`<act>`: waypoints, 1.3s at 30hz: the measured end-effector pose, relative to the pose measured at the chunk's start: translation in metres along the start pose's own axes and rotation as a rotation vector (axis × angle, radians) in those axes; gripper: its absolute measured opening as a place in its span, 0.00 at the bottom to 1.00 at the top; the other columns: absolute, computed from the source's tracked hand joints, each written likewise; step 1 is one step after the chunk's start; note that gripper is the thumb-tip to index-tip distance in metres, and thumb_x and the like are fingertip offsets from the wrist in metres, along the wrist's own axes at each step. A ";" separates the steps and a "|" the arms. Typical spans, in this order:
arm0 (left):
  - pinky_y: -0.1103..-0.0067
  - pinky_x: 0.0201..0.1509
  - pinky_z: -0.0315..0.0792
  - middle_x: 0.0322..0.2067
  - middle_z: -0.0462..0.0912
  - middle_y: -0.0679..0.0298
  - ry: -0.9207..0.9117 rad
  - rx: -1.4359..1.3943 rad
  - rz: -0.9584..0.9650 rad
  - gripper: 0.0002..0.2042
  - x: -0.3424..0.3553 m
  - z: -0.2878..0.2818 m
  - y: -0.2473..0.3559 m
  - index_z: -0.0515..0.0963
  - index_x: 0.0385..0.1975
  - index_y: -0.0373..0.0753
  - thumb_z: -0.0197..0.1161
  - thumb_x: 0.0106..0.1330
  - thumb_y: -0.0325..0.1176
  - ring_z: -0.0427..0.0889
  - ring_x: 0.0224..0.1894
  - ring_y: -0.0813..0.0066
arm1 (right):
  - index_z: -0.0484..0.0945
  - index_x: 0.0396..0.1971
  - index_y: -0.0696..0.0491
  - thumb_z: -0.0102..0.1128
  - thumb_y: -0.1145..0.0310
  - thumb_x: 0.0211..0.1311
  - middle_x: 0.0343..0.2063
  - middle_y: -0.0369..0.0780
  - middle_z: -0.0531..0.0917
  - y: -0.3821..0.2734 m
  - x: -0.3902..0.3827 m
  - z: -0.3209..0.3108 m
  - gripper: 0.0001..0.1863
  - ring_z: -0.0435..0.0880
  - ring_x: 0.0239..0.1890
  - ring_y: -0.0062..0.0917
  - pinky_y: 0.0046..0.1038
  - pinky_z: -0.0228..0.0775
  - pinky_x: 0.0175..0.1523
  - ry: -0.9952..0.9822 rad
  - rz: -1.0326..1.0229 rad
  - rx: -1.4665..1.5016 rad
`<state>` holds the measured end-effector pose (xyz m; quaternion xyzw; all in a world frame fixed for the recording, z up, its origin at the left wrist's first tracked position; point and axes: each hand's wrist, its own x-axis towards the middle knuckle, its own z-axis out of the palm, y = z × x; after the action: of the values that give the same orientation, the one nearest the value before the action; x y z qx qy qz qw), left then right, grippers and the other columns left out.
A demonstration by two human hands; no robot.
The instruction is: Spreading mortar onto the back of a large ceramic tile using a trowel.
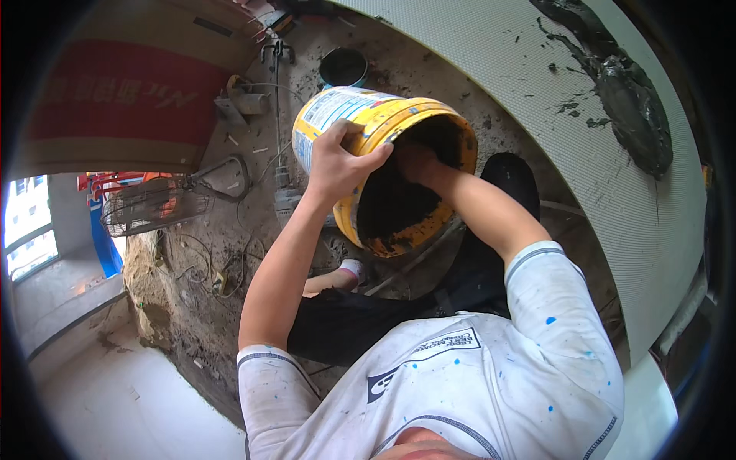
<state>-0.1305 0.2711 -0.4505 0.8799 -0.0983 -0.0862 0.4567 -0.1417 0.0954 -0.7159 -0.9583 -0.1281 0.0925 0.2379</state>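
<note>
A yellow plastic bucket [383,111] with a white and blue label is tilted on its side, its mouth turned toward me. My left hand [340,162] is closed on the near left of its rim, thumb along the edge and fingers curled on the outer wall. Through the mouth reaches my right hand [418,162], down inside the bucket. Shadow hides its fingers and anything they may hold. Dark grey, mortar-like residue [399,192] coats the inner wall and lip.
On the right is a large pale textured board [529,73] bearing a thick dark mortar smear [625,100]. Beyond the bucket stand a small dark pail [343,67] and a long-shafted tool [280,146]. A wire basket [157,205], cables and a big cardboard box [130,92] lie leftward.
</note>
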 end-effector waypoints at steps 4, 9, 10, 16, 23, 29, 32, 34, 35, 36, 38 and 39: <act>0.77 0.52 0.83 0.39 0.92 0.54 0.009 -0.086 -0.027 0.30 0.008 0.010 -0.002 0.84 0.47 0.25 0.86 0.57 0.47 0.90 0.42 0.73 | 0.89 0.50 0.56 0.58 0.67 0.72 0.50 0.51 0.91 0.026 -0.029 0.039 0.15 0.93 0.51 0.41 0.44 0.87 0.55 0.108 0.124 -0.033; 0.77 0.51 0.83 0.38 0.91 0.55 0.053 -0.023 -0.085 0.29 -0.012 -0.025 -0.022 0.84 0.46 0.25 0.86 0.58 0.46 0.90 0.41 0.73 | 0.87 0.55 0.57 0.60 0.66 0.69 0.58 0.52 0.88 -0.031 0.042 -0.068 0.19 0.92 0.56 0.37 0.42 0.83 0.62 -0.859 0.172 0.189; 0.77 0.51 0.82 0.38 0.91 0.55 0.056 -0.073 -0.082 0.29 -0.012 -0.022 -0.021 0.84 0.45 0.25 0.86 0.58 0.45 0.90 0.41 0.73 | 0.87 0.55 0.57 0.60 0.66 0.69 0.58 0.52 0.88 -0.020 0.038 -0.044 0.19 0.92 0.56 0.37 0.42 0.83 0.62 -0.863 0.182 0.192; 0.77 0.52 0.82 0.38 0.91 0.55 0.047 -0.101 0.003 0.30 0.002 0.014 -0.011 0.84 0.46 0.25 0.86 0.57 0.46 0.90 0.41 0.74 | 0.87 0.55 0.58 0.61 0.67 0.66 0.47 0.50 0.91 0.040 -0.017 0.048 0.21 0.93 0.40 0.37 0.49 0.86 0.50 -0.162 -0.251 0.000; 0.76 0.51 0.83 0.37 0.91 0.55 0.104 0.032 -0.113 0.30 -0.028 -0.023 -0.026 0.84 0.45 0.25 0.86 0.56 0.47 0.90 0.40 0.73 | 0.84 0.58 0.58 0.62 0.65 0.71 0.44 0.47 0.90 -0.043 0.056 -0.005 0.20 0.92 0.41 0.35 0.47 0.87 0.47 -1.011 0.125 0.202; 0.81 0.53 0.78 0.41 0.89 0.63 0.017 -0.188 0.015 0.22 0.018 0.014 0.015 0.83 0.48 0.27 0.84 0.62 0.35 0.85 0.43 0.82 | 0.86 0.63 0.46 0.46 0.54 0.84 0.61 0.46 0.88 0.130 0.051 0.106 0.23 0.86 0.66 0.41 0.44 0.76 0.71 -0.145 -0.062 -0.097; 0.78 0.53 0.82 0.38 0.91 0.57 0.139 -0.027 -0.128 0.25 -0.039 -0.028 -0.042 0.83 0.46 0.28 0.85 0.58 0.38 0.89 0.43 0.76 | 0.79 0.69 0.55 0.46 0.61 0.83 0.66 0.51 0.84 -0.037 0.022 0.067 0.24 0.84 0.68 0.42 0.46 0.75 0.73 -0.471 -0.356 -0.146; 0.78 0.55 0.81 0.39 0.91 0.58 0.117 -0.029 -0.123 0.24 -0.043 -0.027 -0.040 0.83 0.46 0.28 0.85 0.58 0.36 0.89 0.43 0.76 | 0.84 0.63 0.53 0.49 0.62 0.81 0.61 0.51 0.87 -0.048 0.001 0.024 0.21 0.86 0.65 0.43 0.47 0.77 0.71 -0.398 -0.231 0.017; 0.78 0.56 0.81 0.40 0.91 0.59 0.123 -0.117 -0.107 0.24 -0.040 -0.021 -0.042 0.82 0.47 0.27 0.85 0.57 0.35 0.89 0.44 0.76 | 0.89 0.57 0.51 0.53 0.64 0.78 0.57 0.51 0.89 -0.042 -0.002 0.013 0.19 0.88 0.62 0.45 0.48 0.79 0.69 -0.312 -0.109 0.170; 0.78 0.56 0.81 0.41 0.91 0.59 0.132 -0.200 -0.097 0.25 -0.040 -0.018 -0.044 0.82 0.48 0.27 0.85 0.57 0.35 0.88 0.44 0.77 | 0.89 0.57 0.51 0.53 0.64 0.78 0.57 0.51 0.89 -0.042 -0.002 0.006 0.19 0.88 0.62 0.45 0.48 0.79 0.69 -0.304 -0.102 0.165; 0.79 0.57 0.80 0.43 0.90 0.59 0.129 -0.297 -0.118 0.24 -0.039 -0.017 -0.043 0.82 0.49 0.26 0.85 0.58 0.33 0.88 0.46 0.78 | 0.90 0.53 0.55 0.60 0.67 0.71 0.53 0.53 0.90 -0.042 -0.006 0.006 0.17 0.89 0.59 0.47 0.48 0.81 0.66 -0.568 -0.178 0.087; 0.79 0.58 0.80 0.43 0.90 0.59 0.152 -0.307 -0.117 0.24 -0.040 -0.020 -0.048 0.82 0.50 0.27 0.84 0.58 0.32 0.87 0.46 0.78 | 0.90 0.53 0.55 0.60 0.67 0.71 0.53 0.53 0.90 -0.047 -0.007 0.009 0.17 0.89 0.59 0.47 0.48 0.81 0.66 -0.569 -0.176 0.091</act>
<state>-0.1597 0.3243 -0.4759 0.8081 0.0021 -0.0600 0.5860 -0.1601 0.1369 -0.7003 -0.8675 -0.2677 0.3420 0.2424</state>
